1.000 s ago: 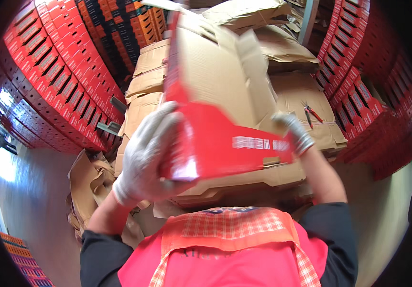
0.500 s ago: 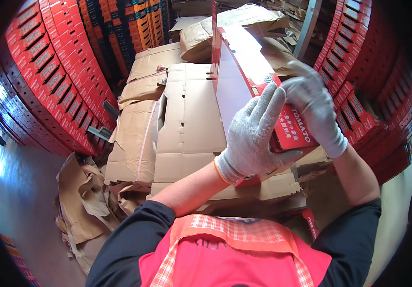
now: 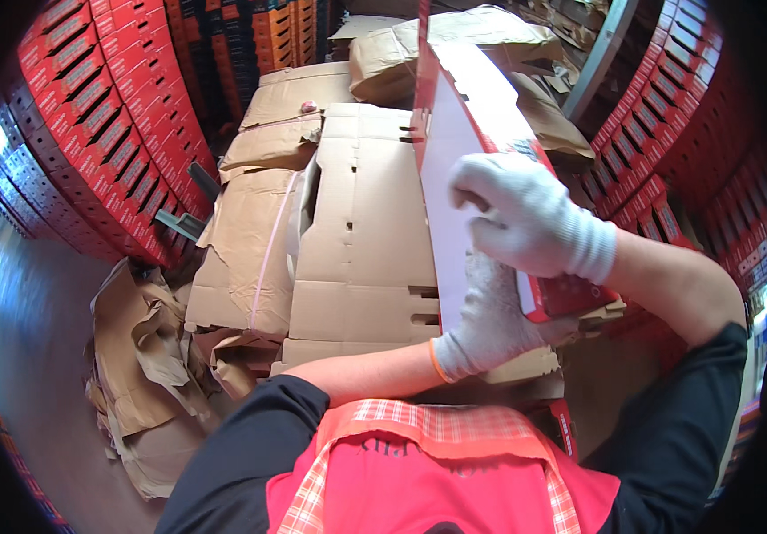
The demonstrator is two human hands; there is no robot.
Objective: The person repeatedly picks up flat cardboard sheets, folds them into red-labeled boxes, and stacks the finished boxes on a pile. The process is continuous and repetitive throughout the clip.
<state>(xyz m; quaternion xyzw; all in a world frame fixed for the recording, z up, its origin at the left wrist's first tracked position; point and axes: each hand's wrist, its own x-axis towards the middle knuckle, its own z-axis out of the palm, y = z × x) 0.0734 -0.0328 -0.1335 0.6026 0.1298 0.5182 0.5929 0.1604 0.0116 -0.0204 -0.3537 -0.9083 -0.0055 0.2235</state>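
A broad stack of flattened brown cardboard (image 3: 357, 222) serves as the bearing surface in the middle, its slotted top sheet lying flat; what supports it underneath is hidden. Over its right part a red-and-white box (image 3: 448, 156) stands on its side, though whether its lower edge fully rests there cannot be told. Just left of the stack lies a paper-wrapped bundle (image 3: 237, 249) with a pale pink strap (image 3: 270, 254) around it. Farther back, another brown bundle (image 3: 299, 92) bears a small reddish item (image 3: 309, 107). On the grey floor (image 3: 36, 338), near left, lies crumpled brown paper (image 3: 134, 374).
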